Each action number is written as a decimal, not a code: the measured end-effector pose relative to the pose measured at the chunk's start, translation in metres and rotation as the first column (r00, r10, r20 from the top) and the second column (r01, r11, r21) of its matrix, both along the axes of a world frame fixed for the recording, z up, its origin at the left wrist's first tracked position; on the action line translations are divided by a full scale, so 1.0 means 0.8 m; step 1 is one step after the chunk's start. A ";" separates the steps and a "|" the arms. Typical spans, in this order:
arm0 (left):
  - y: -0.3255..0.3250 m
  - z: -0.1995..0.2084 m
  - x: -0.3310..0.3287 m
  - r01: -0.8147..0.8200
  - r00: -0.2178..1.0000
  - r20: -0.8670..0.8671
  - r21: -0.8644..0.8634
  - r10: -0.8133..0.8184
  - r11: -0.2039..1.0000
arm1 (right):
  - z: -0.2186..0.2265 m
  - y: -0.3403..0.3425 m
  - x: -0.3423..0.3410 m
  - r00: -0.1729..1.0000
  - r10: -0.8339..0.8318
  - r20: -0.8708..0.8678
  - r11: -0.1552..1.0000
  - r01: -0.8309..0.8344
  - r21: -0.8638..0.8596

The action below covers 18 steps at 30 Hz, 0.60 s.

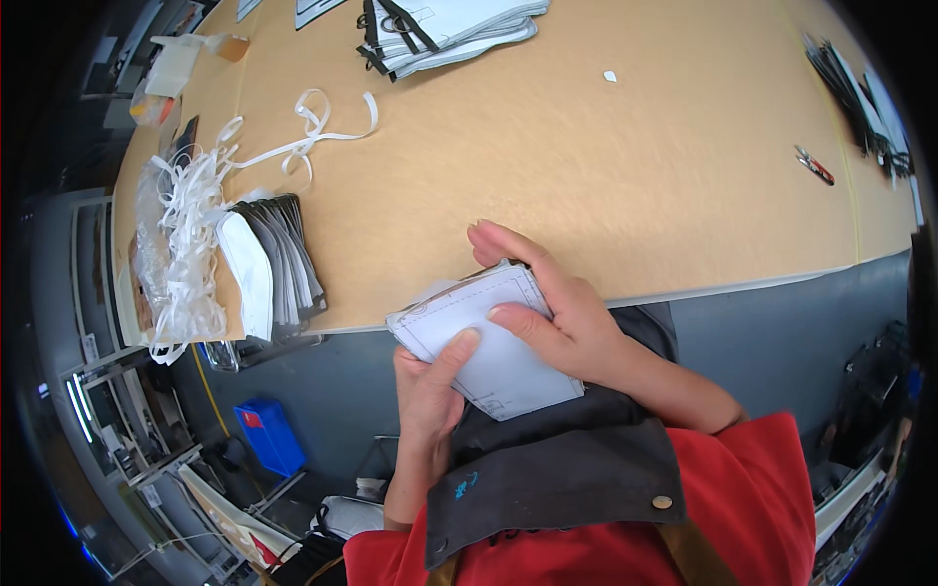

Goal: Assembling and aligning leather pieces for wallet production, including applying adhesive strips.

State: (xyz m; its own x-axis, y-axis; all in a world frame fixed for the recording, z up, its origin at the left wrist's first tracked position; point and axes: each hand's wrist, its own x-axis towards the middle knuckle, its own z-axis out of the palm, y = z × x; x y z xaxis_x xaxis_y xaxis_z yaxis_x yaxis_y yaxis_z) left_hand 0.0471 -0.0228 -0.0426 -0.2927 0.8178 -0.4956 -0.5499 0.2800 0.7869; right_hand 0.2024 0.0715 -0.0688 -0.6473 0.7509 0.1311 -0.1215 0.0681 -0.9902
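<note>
A stack of white cut pieces [518, 363], its top sheet marked with dashed lines along the edges, is held between my hands at the table's near edge. My left hand [430, 391] grips its left side, thumb pressed on the top sheet and fingers hidden beneath. On the right side, my right hand [562, 317] holds it too, its thumb lying on top. The fingers of that hand stretch past the far corner and partly disappear behind the stack. Dark layers show along the stack's far edge.
At the left, a fanned stack of white and dark pieces [278, 259] stands beside tangled white tape [191, 244]. Another pile with black strips [459, 37] lies at the back. A small red-handled cutter [814, 166] and dark bundled pieces [855, 103] are at the right.
</note>
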 end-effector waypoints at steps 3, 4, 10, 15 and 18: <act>-0.002 -0.002 -0.001 0.018 1.000 0.011 0.013 -0.018 1.000 | -0.002 0.003 -0.002 0.980 -0.085 -0.180 0.973 0.043 -0.226; -0.002 -0.003 -0.002 0.022 1.000 0.018 0.017 -0.023 1.000 | -0.001 0.004 -0.002 0.979 -0.085 -0.184 0.969 0.038 -0.245; -0.003 0.000 -0.001 0.019 0.999 0.036 0.017 -0.020 1.000 | 0.003 0.000 -0.003 0.965 -0.114 -0.235 0.957 0.043 -0.286; -0.007 0.000 0.002 0.020 1.000 0.021 0.056 -0.021 0.998 | 0.000 -0.002 -0.003 0.952 -0.138 -0.272 0.963 0.065 -0.262; -0.009 0.005 0.003 0.078 0.997 -0.032 0.039 -0.076 0.996 | 0.000 0.000 0.001 0.954 -0.131 -0.269 0.966 0.063 -0.250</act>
